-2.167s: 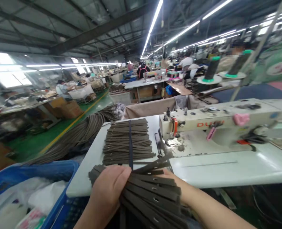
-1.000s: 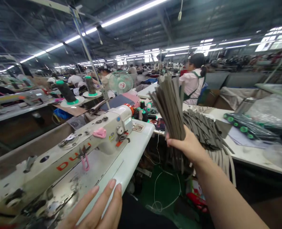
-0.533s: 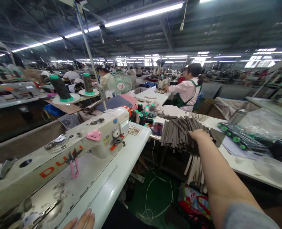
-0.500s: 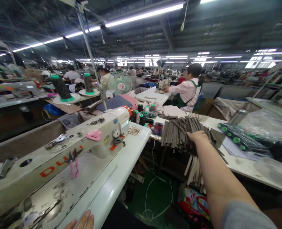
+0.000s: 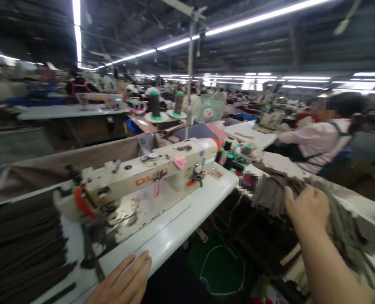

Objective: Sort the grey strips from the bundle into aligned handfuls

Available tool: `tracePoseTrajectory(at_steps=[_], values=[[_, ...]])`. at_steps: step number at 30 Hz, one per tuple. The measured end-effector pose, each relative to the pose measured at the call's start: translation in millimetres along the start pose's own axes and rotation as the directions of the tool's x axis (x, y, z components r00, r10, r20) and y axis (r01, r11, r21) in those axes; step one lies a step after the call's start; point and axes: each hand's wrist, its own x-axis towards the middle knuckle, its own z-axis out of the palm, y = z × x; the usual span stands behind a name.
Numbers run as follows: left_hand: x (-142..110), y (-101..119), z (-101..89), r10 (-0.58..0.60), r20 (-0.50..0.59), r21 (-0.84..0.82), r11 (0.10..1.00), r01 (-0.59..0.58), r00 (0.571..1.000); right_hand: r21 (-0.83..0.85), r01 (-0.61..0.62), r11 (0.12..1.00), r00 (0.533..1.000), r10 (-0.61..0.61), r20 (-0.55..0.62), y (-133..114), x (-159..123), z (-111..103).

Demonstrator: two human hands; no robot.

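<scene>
My left hand (image 5: 127, 276) lies flat on the white sewing table (image 5: 162, 236), fingers stretched out and holding nothing. In front of it stands a white sewing machine (image 5: 162, 173) with a pink thread snip (image 5: 157, 188) on its side. My right hand (image 5: 309, 207) is at the side table to the right, its fingers curled into a pile of grey-brown fabric strips (image 5: 271, 194). The fingertips are partly hidden among the strips, and the view is blurred there. More dark strips (image 5: 22, 240) lie in rows at the left end of the sewing table.
Thread cones (image 5: 155, 105) stand behind the machine, near a green fan (image 5: 208, 107). A metal pole (image 5: 190, 76) rises behind the machine. A co-worker in a pink top (image 5: 317, 135) sits at the right. White cord (image 5: 219, 291) loops on the green floor.
The view has swung left, bringing the machine's needle end and the dark strips into sight. My right hand has curled from spread fingers into a grip on the strips. My left hand shows more fully.
</scene>
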Motion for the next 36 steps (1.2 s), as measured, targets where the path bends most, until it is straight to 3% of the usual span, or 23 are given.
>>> tracePoseTrajectory(at_steps=[2, 4, 7, 8, 11, 12, 15, 17, 21, 23, 25, 27, 28, 30, 32, 34, 36], values=[[7.2, 7.2, -17.5, -0.059, 0.115, -0.021, 0.998, 0.061, 0.992, 0.135, 0.264, 0.955, 0.962, -0.251, -0.107, -33.5, -12.1, -4.4], [11.9, 11.5, -30.9, -0.127, 0.229, -0.026, 0.990, 0.136, 0.965, 0.303, 0.480, 0.823, 0.875, -0.425, -0.231, -75.9, -30.5, -10.7], [7.0, 14.6, -45.5, -0.218, 0.298, -0.063, 0.967, 0.247, 0.929, 0.515, 0.691, 0.507, 0.712, -0.599, -0.366, -148.8, -75.3, -33.8], [2.2, 16.1, -49.8, -0.264, 0.305, -0.066, 0.953, 0.297, 0.915, 0.579, 0.735, 0.354, 0.633, -0.665, -0.397, -172.7, -94.3, -45.6], [-18.2, 24.7, -62.2, -0.429, 0.313, -0.078, 0.877, 0.473, 0.847, 0.759, 0.642, -0.109, 0.416, -0.782, -0.464, -236.2, -155.5, -86.2], [-25.9, 28.6, -66.5, -0.479, 0.316, -0.079, 0.847, 0.526, 0.819, 0.779, 0.587, -0.221, 0.337, -0.808, -0.483, -254.4, -175.3, -99.7], [-49.4, 40.4, -81.6, -0.586, 0.327, -0.059, 0.770, 0.635, 0.741, 0.792, 0.454, -0.409, 0.121, -0.852, -0.509, -302.3, -227.2, -133.8], [-63.7, 46.6, -95.1, -0.636, 0.333, -0.039, 0.728, 0.684, 0.696, 0.782, 0.413, -0.467, 0.015, -0.855, -0.519, -331.5, -254.4, -149.3], [-88.2, 52.7, -123.4, -0.783, 0.280, 0.032, 0.586, 0.810, 0.555, 0.798, 0.394, -0.455, -0.043, -0.877, -0.479, -387.1, -291.4, -166.9], [-100.0, 53.0, -131.7, -0.888, 0.175, 0.126, 0.449, 0.885, 0.426, 0.799, 0.397, -0.451, -0.054, -0.881, -0.471, -411.2, -301.7, -175.1], [-111.6, 51.9, -133.8, -0.967, 0.027, 0.230, 0.253, 0.940, 0.253, 0.774, 0.424, -0.471, -0.095, -0.873, -0.479, -430.1, -308.5, -185.6], [-121.6, 50.1, -131.4, -0.991, -0.078, 0.290, 0.082, 0.953, 0.109, 0.716, 0.462, -0.523, -0.198, -0.848, -0.492, -442.4, -314.5, -196.9], [-125.6, 49.1, -129.5, -0.993, -0.098, 0.302, 0.035, 0.953, 0.068, 0.681, 0.475, -0.557, -0.263, -0.829, -0.494, -446.0, -317.9, -201.9], [-131.6, 47.5, -125.4, -0.994, -0.098, 0.307, 0.009, 0.952, 0.041, 0.625, 0.479, -0.616, -0.379, -0.788, -0.486, -449.3, -325.7, -209.6], [-136.1, 46.9, -122.1, -0.993, -0.108, 0.308, 0.014, 0.951, 0.049, 0.600, 0.471, -0.646, -0.448, -0.762, -0.469, -450.0, -332.1, -213.6], [-140.6, 47.6, -119.8, -0.987, -0.137, 0.318, 0.032, 0.948, 0.080, 0.604, 0.457, -0.653, -0.466, -0.754, -0.463, -452.6, -332.4, -215.6], [-146.0, 49.0, -118.1, -0.980, -0.153, 0.339, 0.068, 0.938, 0.126, 0.649, 0.418, -0.635, -0.447, -0.766, -0.461, -460.7, -322.9, -217.6]])
